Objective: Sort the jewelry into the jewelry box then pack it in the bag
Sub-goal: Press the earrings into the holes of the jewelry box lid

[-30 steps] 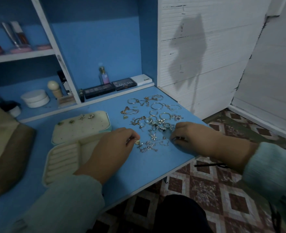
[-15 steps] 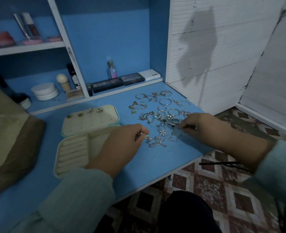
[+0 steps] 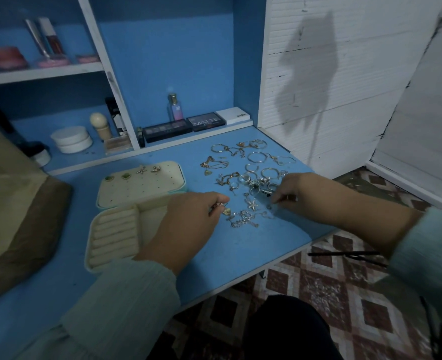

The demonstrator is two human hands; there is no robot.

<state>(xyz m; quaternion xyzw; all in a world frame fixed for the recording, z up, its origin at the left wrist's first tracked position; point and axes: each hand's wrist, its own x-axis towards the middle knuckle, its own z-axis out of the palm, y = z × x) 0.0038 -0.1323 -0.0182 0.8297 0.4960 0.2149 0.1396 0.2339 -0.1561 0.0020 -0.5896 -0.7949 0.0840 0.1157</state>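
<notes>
Jewelry box (image 3: 116,222): lies open flat on the blue table (image 3: 240,253), left of the loose pieces; long axis runs from the near edge away toward the shelf unit, lid half farther, tray half nearer.
Lid half: cream panel with rows of small holes; four earrings (image 3: 132,173) sit in a row along its far edge, two dark-stoned at left, two metallic at right.
Tray half: ring-roll section at left, with about six padded rolls lying crosswise; an open compartment at right, partly hidden by the left hand.
Loose jewelry (image 3: 248,175): spread on the table right of the box, from the shelf edge to between the hands; rings, hoops, thin chains, and one star-shaped piece (image 3: 252,204). Pieces overlap; exact count cannot be told.
Left hand (image 3: 188,224): palm down, just right of the tray half; thumb and forefinger pinch a small gold-coloured piece (image 3: 221,207) at the near-left edge of the spread.
Right hand (image 3: 308,196): palm down at the right edge of the spread; fingertips drawn together on a small dark piece (image 3: 266,194) on the table.
Bag (image 3: 14,216): tan and brown, at the far left of the table, partly out of view.
Shelf behind: two dark makeup palettes (image 3: 183,127), one white box (image 3: 234,115), one small perfume bottle (image 3: 173,107), two stacked round white jars (image 3: 71,139).
</notes>
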